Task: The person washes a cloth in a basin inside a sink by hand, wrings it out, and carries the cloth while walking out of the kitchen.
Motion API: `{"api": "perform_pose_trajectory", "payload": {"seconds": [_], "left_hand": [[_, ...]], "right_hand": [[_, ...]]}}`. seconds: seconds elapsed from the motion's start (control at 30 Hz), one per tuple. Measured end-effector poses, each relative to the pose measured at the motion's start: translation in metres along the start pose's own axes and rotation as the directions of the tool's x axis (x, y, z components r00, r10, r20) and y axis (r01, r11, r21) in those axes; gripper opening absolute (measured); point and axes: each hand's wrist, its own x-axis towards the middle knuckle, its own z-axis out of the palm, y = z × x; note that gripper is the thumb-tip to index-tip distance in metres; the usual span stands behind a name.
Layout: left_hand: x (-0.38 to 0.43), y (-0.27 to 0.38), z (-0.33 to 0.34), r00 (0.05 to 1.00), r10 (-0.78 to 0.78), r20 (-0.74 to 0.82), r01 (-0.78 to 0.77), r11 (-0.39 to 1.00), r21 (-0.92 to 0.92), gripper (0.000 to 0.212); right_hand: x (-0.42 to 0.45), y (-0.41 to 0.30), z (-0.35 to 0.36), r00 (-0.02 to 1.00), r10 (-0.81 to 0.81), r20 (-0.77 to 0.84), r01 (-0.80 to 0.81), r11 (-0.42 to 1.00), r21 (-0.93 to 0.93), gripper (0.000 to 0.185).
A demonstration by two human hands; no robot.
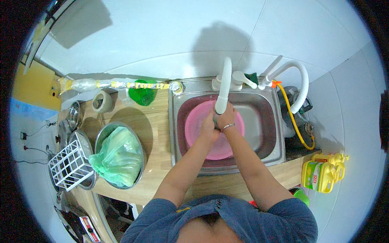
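Note:
Over a pink plastic basin (197,121) in the stainless steel sink (270,158), my left hand (209,126) and my right hand (226,117) are close together beneath the spout of a white faucet (225,85). A small dark green item (215,123) shows between them; what it is and which hand holds it cannot be told. The spout hides part of the fingers. A bracelet (228,125) circles my right wrist. Whether water runs from the spout is unclear.
Left of the sink stand a steel bowl with a green plastic bag (121,155), a white wire rack (71,165) and a tape roll (102,101). Behind runs a wrapped pipe (118,85). On the right are a second curved spout (301,79), a yellow hose (290,112) and yellow jugs (319,176).

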Motion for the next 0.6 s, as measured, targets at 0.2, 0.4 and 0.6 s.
{"api": "perform_pose_trajectory", "payload": {"seconds": [0.2,0.4,0.6], "left_hand": [[0.011,-0.003,-0.009,0.970,0.158,-0.187,-0.018,0.810,0.587,0.021],[0.013,0.007,-0.035,0.911,0.337,-0.237,-0.031,0.630,0.776,0.029],[-0.026,0.039,-0.069,0.876,0.245,-0.416,0.137,0.701,0.700,0.028]], "right_hand": [[0.003,0.107,0.027,0.985,0.044,0.164,-0.013,0.983,-0.185,0.033],[-0.048,0.183,0.058,0.836,0.466,0.288,-0.472,0.880,-0.055,0.050],[-0.025,0.132,0.014,0.924,0.279,0.262,-0.301,0.952,0.047,0.040]]}}
